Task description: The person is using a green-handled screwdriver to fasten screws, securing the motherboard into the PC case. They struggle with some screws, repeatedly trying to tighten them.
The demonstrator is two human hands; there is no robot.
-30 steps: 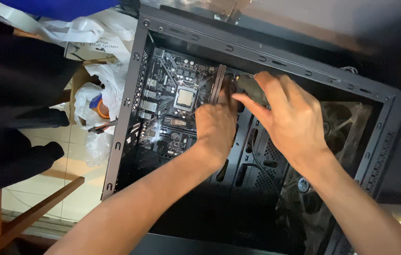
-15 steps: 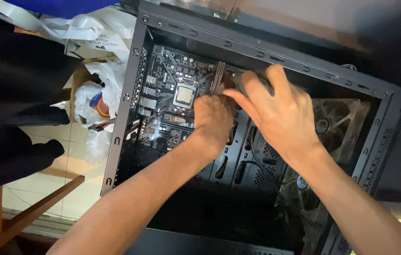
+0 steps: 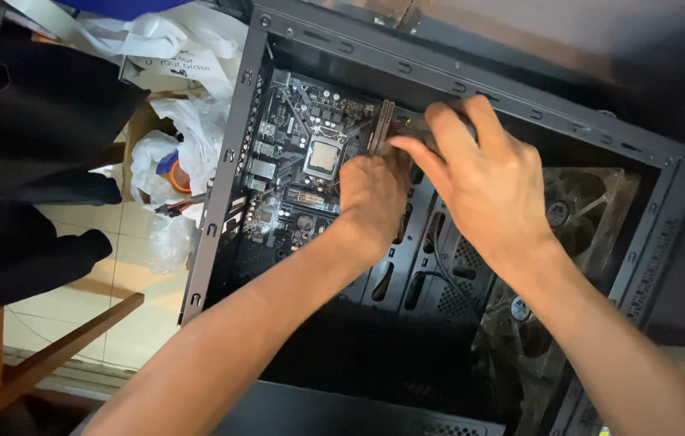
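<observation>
A black computer case (image 3: 221,186) lies open on its side with a motherboard (image 3: 286,161) inside it. A silver processor (image 3: 323,156) sits in the board's socket, and the memory slots (image 3: 381,129) stand just to its right. My left hand (image 3: 375,198) is curled into a fist against the board right below those slots; what is under its fingers is hidden. My right hand (image 3: 480,178) reaches over from the right, its fingers pinched on a dark plug (image 3: 413,129) at the slots' right side. The two hands touch.
A clear-bladed fan (image 3: 593,218) sits at the case's right end, with a black cable (image 3: 439,274) over the perforated tray. Left of the case are white plastic bags (image 3: 165,40), a black cloth (image 3: 28,121) and a wooden bar (image 3: 60,347) on the tiled floor.
My right hand has shifted a little left onto the memory slots and now covers more of the dark plug. My left hand stays curled in the same spot.
</observation>
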